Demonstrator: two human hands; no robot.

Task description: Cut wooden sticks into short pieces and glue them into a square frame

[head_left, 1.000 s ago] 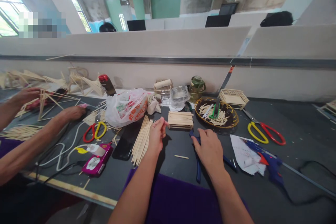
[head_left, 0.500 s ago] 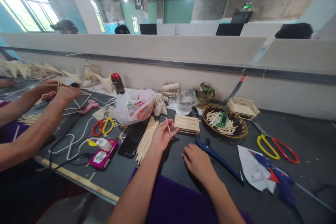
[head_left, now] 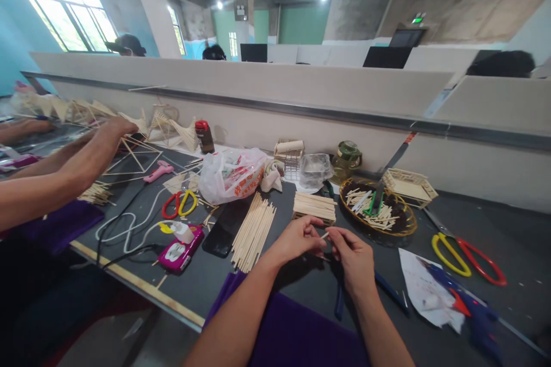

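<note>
Both my hands meet over the dark table in front of a stack of short wooden sticks [head_left: 314, 206]. My left hand [head_left: 301, 239] pinches one end of a small wooden stick [head_left: 325, 235]. At its other end, the fingertips of my right hand [head_left: 353, 253] are closed on the same stick. A dark blue hand tool with long handles [head_left: 391, 293] lies beneath my right hand, which hides its middle; blue parts show on either side. Left of my left forearm is a bundle of long thin wooden sticks [head_left: 253, 232].
A wicker basket [head_left: 414, 223] with short sticks stands back right, near red-yellow scissors [head_left: 450, 255] and a blue glue gun [head_left: 467, 301] on paper. Leftward lie a phone [head_left: 224, 232], a magenta power strip [head_left: 181, 249] and a plastic bag [head_left: 232, 175]. A co-worker's arm [head_left: 73, 172] reaches in at left.
My right hand has risen from the table and joined my left on the small stick. My left hand has moved right and lower. A second blue part now shows below my right hand.
</note>
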